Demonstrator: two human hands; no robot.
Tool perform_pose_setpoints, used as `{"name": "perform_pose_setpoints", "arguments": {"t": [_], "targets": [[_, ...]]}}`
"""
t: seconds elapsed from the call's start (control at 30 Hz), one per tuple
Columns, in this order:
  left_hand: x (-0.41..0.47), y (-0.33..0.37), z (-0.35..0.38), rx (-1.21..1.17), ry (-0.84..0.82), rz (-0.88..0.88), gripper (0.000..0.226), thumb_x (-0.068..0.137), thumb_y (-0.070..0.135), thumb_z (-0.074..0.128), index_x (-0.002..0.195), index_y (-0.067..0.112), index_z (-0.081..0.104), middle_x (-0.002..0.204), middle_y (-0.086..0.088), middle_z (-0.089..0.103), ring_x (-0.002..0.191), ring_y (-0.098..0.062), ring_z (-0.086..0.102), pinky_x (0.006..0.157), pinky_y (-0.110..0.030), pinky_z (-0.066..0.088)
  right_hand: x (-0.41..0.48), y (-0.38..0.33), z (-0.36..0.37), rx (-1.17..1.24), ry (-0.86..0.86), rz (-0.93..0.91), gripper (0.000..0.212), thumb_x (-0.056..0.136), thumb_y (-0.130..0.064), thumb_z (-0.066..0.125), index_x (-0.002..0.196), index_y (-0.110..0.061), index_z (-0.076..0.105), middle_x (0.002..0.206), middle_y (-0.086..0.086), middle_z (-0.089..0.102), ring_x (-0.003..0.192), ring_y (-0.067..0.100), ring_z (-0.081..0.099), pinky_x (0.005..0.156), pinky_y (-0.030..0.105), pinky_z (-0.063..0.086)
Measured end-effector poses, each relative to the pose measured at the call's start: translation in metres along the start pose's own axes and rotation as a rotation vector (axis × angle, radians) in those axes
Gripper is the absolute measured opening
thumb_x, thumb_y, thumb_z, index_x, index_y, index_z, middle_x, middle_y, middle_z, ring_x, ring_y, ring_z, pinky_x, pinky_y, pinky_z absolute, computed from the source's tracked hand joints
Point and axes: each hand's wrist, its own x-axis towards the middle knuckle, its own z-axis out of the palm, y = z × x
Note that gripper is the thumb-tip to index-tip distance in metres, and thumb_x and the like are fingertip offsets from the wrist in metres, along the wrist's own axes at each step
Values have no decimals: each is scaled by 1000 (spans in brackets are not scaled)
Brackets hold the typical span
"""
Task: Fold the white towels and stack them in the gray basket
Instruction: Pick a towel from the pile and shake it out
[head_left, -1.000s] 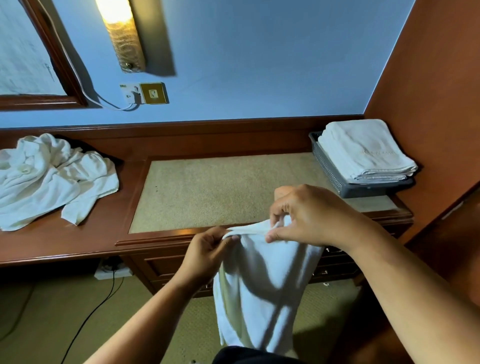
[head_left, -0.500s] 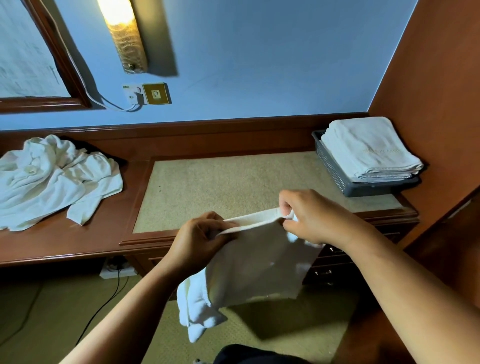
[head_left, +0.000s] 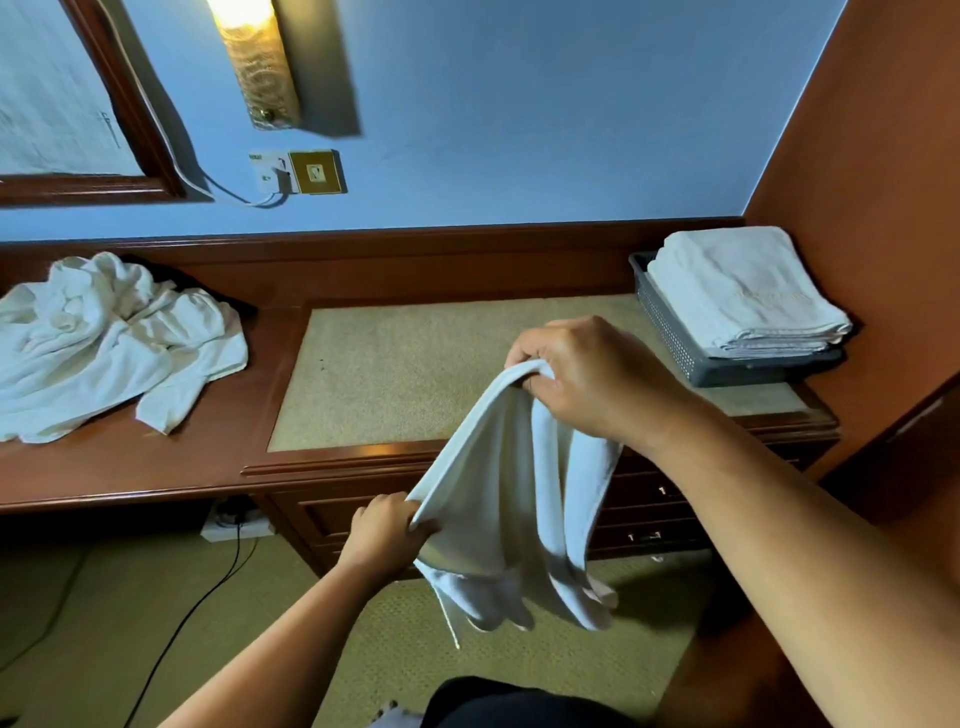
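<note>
— Your right hand (head_left: 587, 379) pinches the towel (head_left: 498, 499) high and your left hand (head_left: 387, 530) grips its lower edge, just near the desk (head_left: 208, 457).
— Slacken either grip and it could drop to the floor (head_left: 104, 597).

A heap of loose towels (head_left: 104, 343) lies on the left end of the bench (head_left: 208, 467), and the basket (head_left: 670, 332) stands on its right end with folded towels (head_left: 743, 296) stacked in it. One towel (head_left: 498, 493) hangs before the bench's front edge, held at its top by the right hand (head_left: 587, 374) and lower left by the left hand (head_left: 384, 530).
</note>
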Motion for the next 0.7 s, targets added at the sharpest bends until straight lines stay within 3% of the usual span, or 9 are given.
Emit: {"name": "perform_pose_setpoints", "arguments": {"t": [0.1, 0.23, 0.33, 0.47, 0.57, 0.63, 0.7], "targets": [[-8, -24, 17, 186, -73, -55, 32, 96, 49, 51, 113, 27, 69, 111, 4, 65, 114, -24, 53, 93, -41, 38, 5, 17, -6, -51, 16, 80, 14, 88, -28, 64, 99, -34, 71, 96, -9, 69, 91, 19, 62, 68, 29, 39], [-23, -64, 26, 234, -104, -196, 21, 95, 40, 52, 101, 32, 70, 107, 8, 65, 114, -22, 53, 91, -39, 35, 4, 45, -11, -82, 76, 198, 12, 89, -32, 64, 98, -34, 72, 96, -7, 71, 92, 22, 65, 71, 31, 48], [-24, -84, 17, 208, -2, -246, 18, 95, 37, 54, 96, 34, 72, 99, 8, 62, 106, -21, 54, 88, -39, 34, 3, 59, -1, -136, 54, 227, 12, 91, -37, 64, 99, -33, 72, 96, -4, 71, 93, 25, 65, 73, 33, 50], [-15, -91, -10, -47, 342, -253, 9, 84, 15, 69, 85, 21, 75, 86, -3, 63, 86, -35, 64, 73, -39, 41, 4, 86, 19, -195, -81, 325, 15, 89, -42, 67, 97, -29, 72, 96, 2, 70, 93, 28, 65, 75, 35, 52], [-17, -101, -38, -249, 528, -321, 16, 79, 0, 66, 81, 12, 56, 84, -11, 58, 79, -38, 57, 68, -41, 42, -3, 112, 38, -191, -290, 417, 13, 82, -36, 73, 84, -24, 71, 84, 3, 69, 85, 29, 66, 75, 36, 56], [-21, -114, -55, -228, 516, -336, 23, 81, 1, 64, 91, 13, 48, 89, -9, 54, 76, -36, 55, 67, -41, 42, -13, 128, 52, -190, -333, 471, 8, 81, -28, 68, 87, -23, 72, 87, 6, 70, 84, 31, 66, 74, 37, 57], [-26, -133, -66, -33, 419, -263, 27, 81, 0, 65, 102, 11, 52, 98, -11, 53, 73, -42, 59, 63, -43, 46, -23, 141, 67, -157, -252, 531, 14, 84, -21, 63, 93, -22, 73, 93, 11, 71, 88, 33, 66, 70, 33, 52]]}}
